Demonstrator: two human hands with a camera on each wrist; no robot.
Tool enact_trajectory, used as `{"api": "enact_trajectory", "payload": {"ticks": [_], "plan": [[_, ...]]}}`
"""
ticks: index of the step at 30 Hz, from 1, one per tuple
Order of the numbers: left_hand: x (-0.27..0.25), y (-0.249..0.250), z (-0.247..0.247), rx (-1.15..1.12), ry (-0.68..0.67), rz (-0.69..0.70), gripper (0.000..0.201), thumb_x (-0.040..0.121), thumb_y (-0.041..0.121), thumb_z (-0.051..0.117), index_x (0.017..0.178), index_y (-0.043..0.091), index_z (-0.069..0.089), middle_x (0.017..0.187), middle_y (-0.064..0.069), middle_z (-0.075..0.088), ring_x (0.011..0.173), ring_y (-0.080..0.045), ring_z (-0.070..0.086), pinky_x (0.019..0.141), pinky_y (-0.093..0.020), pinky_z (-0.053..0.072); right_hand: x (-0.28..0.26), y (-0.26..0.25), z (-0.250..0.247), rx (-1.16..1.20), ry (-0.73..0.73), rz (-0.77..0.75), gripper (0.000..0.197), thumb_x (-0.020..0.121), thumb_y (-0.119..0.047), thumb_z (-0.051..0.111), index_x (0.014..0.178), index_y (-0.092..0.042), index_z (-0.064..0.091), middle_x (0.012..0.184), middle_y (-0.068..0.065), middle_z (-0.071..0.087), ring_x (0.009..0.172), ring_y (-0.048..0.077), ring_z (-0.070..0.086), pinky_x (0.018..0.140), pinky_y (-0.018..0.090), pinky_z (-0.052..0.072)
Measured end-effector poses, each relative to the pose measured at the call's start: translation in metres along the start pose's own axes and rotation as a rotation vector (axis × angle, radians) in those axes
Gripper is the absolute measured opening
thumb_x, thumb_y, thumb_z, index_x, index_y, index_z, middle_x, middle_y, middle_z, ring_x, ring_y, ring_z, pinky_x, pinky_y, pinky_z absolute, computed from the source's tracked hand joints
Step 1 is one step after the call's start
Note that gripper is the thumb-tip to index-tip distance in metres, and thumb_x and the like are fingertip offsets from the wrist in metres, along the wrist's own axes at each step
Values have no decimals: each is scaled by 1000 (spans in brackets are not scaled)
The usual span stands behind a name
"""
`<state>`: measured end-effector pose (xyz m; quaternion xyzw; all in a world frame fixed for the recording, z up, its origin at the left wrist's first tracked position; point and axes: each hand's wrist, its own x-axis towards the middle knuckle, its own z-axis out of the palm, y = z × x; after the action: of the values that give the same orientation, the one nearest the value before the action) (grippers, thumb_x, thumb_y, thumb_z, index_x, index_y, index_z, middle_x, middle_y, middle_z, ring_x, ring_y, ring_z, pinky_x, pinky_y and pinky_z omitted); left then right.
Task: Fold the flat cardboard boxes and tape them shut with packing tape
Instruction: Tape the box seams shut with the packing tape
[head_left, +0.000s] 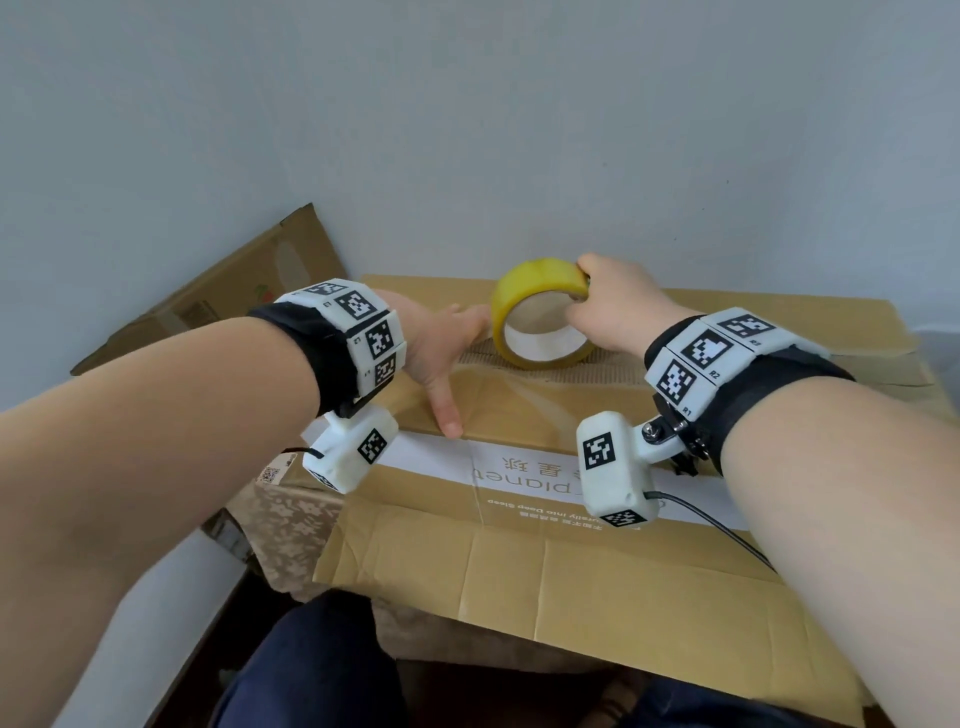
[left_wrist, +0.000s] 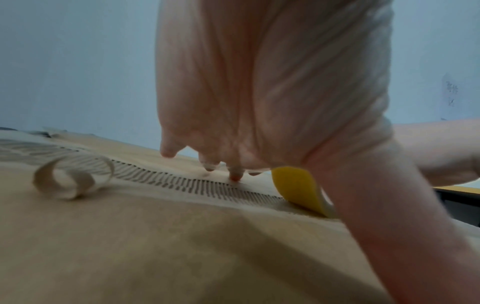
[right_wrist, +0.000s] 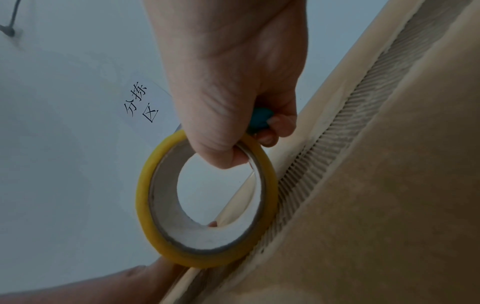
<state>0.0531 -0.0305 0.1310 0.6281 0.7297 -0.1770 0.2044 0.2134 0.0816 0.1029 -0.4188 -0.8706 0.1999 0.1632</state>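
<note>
A brown cardboard box (head_left: 623, 571) lies in front of me, its top seam torn down to bare corrugation (left_wrist: 182, 183). A yellow roll of packing tape (head_left: 540, 317) stands on edge on that seam. My right hand (head_left: 608, 306) grips the roll's upper rim, thumb inside the core (right_wrist: 226, 156), and also holds a small teal object (right_wrist: 259, 120). Just left of the roll, my left hand (head_left: 441, 353) lies spread, its fingertips (left_wrist: 235, 176) pressing the cardboard. In the left wrist view the roll (left_wrist: 296, 187) shows just beyond my fingers.
A second flat cardboard sheet (head_left: 234, 291) leans against the wall at the back left. A curled strip of torn paper (left_wrist: 70, 181) lies on the box beside the seam. A patterned cloth (head_left: 291, 525) covers the table under the box. My legs (head_left: 311, 665) are below the near edge.
</note>
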Motion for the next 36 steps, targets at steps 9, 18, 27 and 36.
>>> {"api": "enact_trajectory", "payload": {"ticks": [9,18,27,36], "plan": [[5,0,-2,-104,46,19,140,39,39,94,149,30,9,151,5,23,141,-18,21,116,-44,24,-12,2,-4,-1,62,-26,14,80,-12,55,79,-16,41,71,1,45,73,29,47,58,31,31],[6,1,-3,-25,77,4,156,32,50,91,152,22,-6,152,-3,22,141,-22,21,117,-43,22,-27,-2,-36,-53,104,50,27,78,-13,57,100,-29,55,73,-8,51,74,22,52,64,28,37],[7,-2,-3,23,58,1,158,35,55,89,150,24,-14,159,4,4,146,-24,-7,118,-51,5,-35,1,-34,688,27,58,39,72,-38,81,105,-27,63,79,-7,55,62,9,50,50,14,39],[6,-2,0,56,76,2,148,47,47,89,150,20,-15,160,0,2,146,-27,-7,117,-53,7,-21,-14,-50,20,60,26,12,80,-42,66,79,-31,62,78,-11,57,82,17,54,68,28,39]]}}
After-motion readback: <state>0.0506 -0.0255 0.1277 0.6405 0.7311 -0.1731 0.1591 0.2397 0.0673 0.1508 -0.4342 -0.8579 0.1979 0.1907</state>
